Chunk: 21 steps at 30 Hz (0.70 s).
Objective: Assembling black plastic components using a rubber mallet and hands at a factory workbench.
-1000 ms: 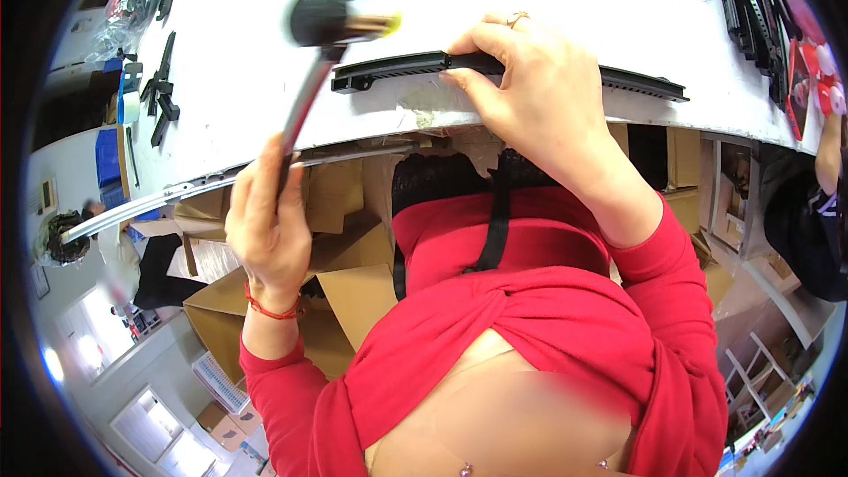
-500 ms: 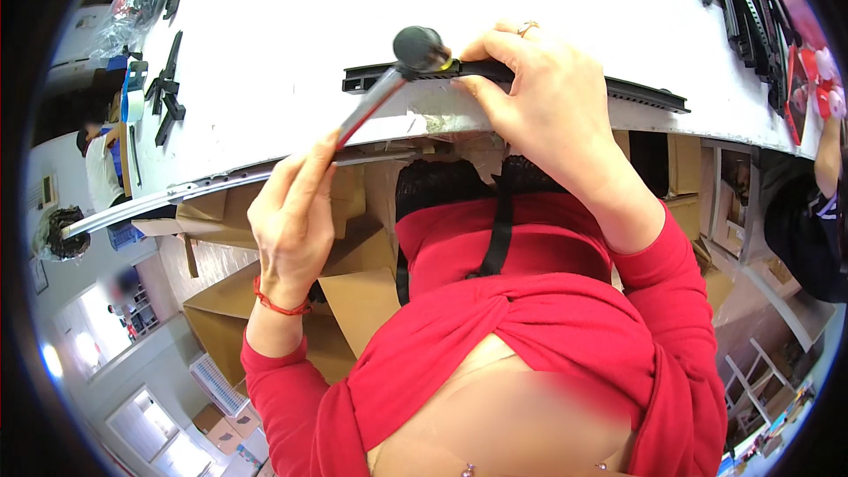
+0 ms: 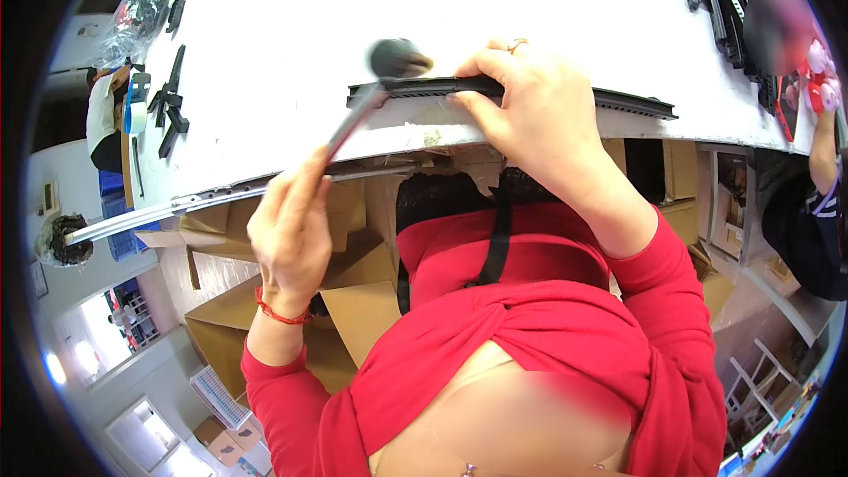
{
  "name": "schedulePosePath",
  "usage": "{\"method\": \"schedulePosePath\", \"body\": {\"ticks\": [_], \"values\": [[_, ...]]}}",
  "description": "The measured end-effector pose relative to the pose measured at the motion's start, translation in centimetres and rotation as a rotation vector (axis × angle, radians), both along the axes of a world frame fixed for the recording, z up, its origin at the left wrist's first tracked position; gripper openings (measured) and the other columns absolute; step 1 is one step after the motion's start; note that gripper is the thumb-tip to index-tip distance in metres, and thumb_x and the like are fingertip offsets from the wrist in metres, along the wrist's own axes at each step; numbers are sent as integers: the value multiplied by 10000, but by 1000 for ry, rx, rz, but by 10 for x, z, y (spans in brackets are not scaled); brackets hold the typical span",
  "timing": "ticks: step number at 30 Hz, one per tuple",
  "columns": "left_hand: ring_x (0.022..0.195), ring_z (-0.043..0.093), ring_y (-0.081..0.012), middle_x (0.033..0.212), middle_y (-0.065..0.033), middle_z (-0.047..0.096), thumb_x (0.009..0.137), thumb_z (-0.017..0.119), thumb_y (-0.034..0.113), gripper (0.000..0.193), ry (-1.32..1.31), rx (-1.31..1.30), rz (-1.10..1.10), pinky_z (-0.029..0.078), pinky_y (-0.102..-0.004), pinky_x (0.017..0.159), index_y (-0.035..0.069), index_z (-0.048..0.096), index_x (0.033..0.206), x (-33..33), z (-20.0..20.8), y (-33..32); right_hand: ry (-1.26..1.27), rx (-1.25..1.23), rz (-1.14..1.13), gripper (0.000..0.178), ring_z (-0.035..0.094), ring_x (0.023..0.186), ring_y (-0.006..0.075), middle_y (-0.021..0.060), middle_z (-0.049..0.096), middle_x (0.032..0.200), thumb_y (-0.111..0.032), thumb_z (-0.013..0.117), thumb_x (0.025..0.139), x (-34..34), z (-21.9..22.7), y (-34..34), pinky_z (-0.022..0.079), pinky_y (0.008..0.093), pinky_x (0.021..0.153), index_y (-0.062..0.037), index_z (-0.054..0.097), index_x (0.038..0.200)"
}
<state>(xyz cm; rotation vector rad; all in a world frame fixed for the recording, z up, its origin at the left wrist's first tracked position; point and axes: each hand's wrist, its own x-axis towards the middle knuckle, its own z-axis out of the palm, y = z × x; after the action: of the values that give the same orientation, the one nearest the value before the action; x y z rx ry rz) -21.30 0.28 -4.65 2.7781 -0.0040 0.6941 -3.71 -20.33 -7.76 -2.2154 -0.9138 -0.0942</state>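
My left hand (image 3: 290, 221) is closed round the handle of a mallet (image 3: 395, 60). Its round black head, slightly smeared by motion, hangs over the left part of a long black slotted rail (image 3: 632, 103). That rail lies along the near edge of the white table (image 3: 283, 71). With thumb and fingers, my right hand (image 3: 534, 102) pinches the rail near its middle, and the palm hides part of it. A small black piece seems to sit on the rail by my right fingertips; its shape I cannot make out.
Several black rails (image 3: 720, 0) lie at the table's far right. Dark parts (image 3: 170, 102) and a clear plastic bag (image 3: 146, 4) are at the left. Below the edge stand open cardboard boxes (image 3: 230, 305). Other people are at both sides, one arm (image 3: 823, 155) at the right.
The mallet head has shifted left and slightly down in the picture, off the spot by my right fingertips. My right hand keeps its hold on the rail.
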Motion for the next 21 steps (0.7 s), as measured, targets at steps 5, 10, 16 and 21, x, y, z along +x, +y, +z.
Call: {"method": "schedulePosePath", "body": {"ticks": [5,10,16,21], "values": [[741,634,-220,913,-151,648,870,643,-95,441,223,-66,0,508,-273,695,6,607,1298,3,2,-5,-10,14,-7,148,666,818,234,52,668,856,-226,732,794,2,5,0,531,369,697,-109,710,882],[780,543,-242,916,-141,574,898,612,-71,472,-13,-80,112,480,-326,720,72,588,1347,27,13,20,51,2,-14,165,673,888,284,91,668,918,-244,715,803,-1,4,-5,553,397,761,-105,707,891],[842,535,-286,905,-107,558,871,630,-7,493,57,112,135,439,-410,791,90,592,1353,53,-16,79,-178,70,-228,207,657,919,281,73,685,940,-314,726,804,96,34,-29,530,383,798,-163,752,942],[1052,541,-279,1080,-96,609,886,629,67,464,-42,250,201,403,-412,951,98,594,1348,64,-35,85,-313,-128,-677,342,701,942,308,112,730,991,-449,692,826,244,79,-103,549,433,808,-169,769,1007]]}}
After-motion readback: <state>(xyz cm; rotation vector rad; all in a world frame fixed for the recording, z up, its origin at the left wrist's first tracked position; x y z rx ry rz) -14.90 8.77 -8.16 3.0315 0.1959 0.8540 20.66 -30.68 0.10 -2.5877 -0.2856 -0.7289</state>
